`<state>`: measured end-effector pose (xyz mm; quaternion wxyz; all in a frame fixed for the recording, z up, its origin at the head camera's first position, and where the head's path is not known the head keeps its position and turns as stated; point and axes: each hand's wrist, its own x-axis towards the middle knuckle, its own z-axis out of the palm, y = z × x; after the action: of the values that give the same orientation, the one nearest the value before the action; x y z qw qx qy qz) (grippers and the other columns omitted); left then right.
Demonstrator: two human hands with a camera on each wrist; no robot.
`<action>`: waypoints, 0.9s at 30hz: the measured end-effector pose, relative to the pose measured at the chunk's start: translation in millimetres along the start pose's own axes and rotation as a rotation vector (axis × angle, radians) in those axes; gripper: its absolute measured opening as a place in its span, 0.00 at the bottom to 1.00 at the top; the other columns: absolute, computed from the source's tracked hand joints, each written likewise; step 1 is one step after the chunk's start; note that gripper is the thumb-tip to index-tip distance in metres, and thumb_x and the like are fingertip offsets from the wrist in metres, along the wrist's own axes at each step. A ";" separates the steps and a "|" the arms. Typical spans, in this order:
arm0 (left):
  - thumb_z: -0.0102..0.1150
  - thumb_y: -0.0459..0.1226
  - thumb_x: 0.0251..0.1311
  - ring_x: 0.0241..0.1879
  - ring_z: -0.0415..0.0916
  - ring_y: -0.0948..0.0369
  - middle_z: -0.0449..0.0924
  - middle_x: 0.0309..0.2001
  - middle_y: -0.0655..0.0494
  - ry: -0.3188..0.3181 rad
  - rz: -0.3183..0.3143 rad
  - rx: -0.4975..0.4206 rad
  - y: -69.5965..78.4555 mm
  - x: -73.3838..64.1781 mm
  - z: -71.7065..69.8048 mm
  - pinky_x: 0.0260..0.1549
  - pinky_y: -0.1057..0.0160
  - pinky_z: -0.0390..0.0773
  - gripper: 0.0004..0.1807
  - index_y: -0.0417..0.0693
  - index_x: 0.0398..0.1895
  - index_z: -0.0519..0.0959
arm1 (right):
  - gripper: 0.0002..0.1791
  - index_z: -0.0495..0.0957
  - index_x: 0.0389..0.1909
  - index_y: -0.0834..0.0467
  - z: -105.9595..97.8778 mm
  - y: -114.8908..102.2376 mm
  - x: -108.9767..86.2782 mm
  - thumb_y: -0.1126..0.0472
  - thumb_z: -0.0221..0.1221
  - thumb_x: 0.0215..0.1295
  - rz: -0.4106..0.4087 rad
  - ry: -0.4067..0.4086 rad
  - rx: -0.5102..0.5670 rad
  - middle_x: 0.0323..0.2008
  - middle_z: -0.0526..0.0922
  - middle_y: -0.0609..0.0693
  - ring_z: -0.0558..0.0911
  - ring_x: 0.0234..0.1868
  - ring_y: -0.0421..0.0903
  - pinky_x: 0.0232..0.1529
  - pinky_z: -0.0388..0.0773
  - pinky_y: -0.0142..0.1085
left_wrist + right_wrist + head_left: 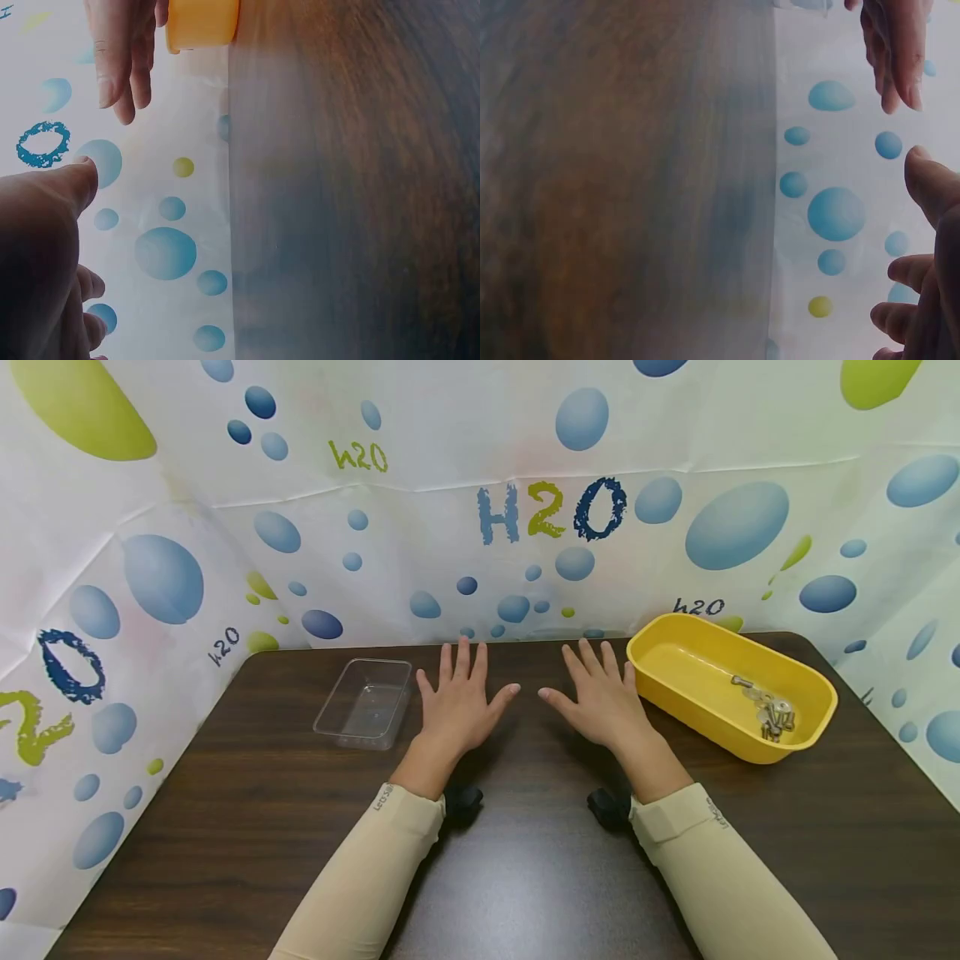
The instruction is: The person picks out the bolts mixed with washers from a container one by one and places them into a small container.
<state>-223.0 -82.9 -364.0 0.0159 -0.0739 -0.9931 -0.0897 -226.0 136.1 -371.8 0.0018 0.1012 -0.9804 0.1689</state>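
Observation:
In the head view my left hand (pixel 456 706) is held over the table with its fingers straight and spread, just right of a clear plastic tray (pixel 367 702). My right hand (pixel 603 702) mirrors it, fingers also spread, its fingertips close to the left side of a yellow plastic bin (pixel 697 710). Neither hand holds anything. Inside the bin, at its right end, lies a small pile of metal bolts (pixel 776 718) with some washers. The left wrist view shows the left thumb (pixel 75 180), and the right wrist view the right thumb (pixel 930 180).
A dark wooden table (pixel 525 893) spreads beneath both arms. Behind it and at the sides hangs a white sheet (pixel 435 543) printed with blue and green drops. Black wrist cameras sit on the inner side of each wrist, below beige sleeves (pixel 367 868).

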 end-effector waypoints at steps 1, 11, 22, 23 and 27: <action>0.30 0.71 0.64 0.79 0.23 0.50 0.27 0.80 0.53 -0.003 0.001 -0.006 1.0 -0.3 -0.3 0.70 0.30 0.37 0.48 0.58 0.80 0.37 | 0.51 0.45 0.79 0.49 -0.3 1.0 -0.9 0.23 0.40 0.64 0.002 0.000 -0.003 0.80 0.40 0.55 0.35 0.78 0.62 0.72 0.32 0.66; 0.31 0.71 0.65 0.79 0.25 0.51 0.27 0.80 0.55 -0.021 0.034 -0.090 10.8 -1.8 0.5 0.70 0.32 0.33 0.48 0.58 0.80 0.39 | 0.51 0.47 0.79 0.51 -11.2 11.0 -14.6 0.24 0.41 0.64 -0.010 0.015 -0.003 0.79 0.42 0.57 0.36 0.78 0.62 0.72 0.34 0.66; 0.36 0.68 0.66 0.79 0.35 0.52 0.35 0.80 0.51 -0.019 0.102 -0.184 37.1 -10.6 -4.4 0.73 0.38 0.41 0.47 0.54 0.80 0.43 | 0.50 0.45 0.79 0.55 -66.1 50.8 -41.4 0.27 0.42 0.67 -0.003 0.027 0.081 0.79 0.42 0.61 0.37 0.78 0.66 0.70 0.32 0.69; 0.36 0.68 0.67 0.79 0.36 0.52 0.36 0.80 0.50 -0.023 0.113 -0.193 41.0 -11.5 -4.6 0.73 0.39 0.42 0.47 0.53 0.80 0.44 | 0.50 0.45 0.79 0.56 -72.2 57.9 -44.1 0.28 0.43 0.68 0.003 0.031 0.087 0.79 0.42 0.61 0.37 0.77 0.66 0.70 0.34 0.69; 0.35 0.68 0.67 0.79 0.41 0.51 0.41 0.80 0.50 -0.063 0.163 -0.195 61.4 -15.0 0.1 0.74 0.41 0.46 0.46 0.53 0.80 0.45 | 0.49 0.42 0.79 0.56 -92.4 95.1 -57.8 0.30 0.42 0.70 0.063 0.032 0.112 0.78 0.42 0.64 0.38 0.76 0.68 0.67 0.40 0.72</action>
<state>-199.0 -25.3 -354.0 -0.0156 -0.1581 -0.9704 -0.1817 -191.1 265.9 -318.3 0.0067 0.0673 -0.9720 0.2249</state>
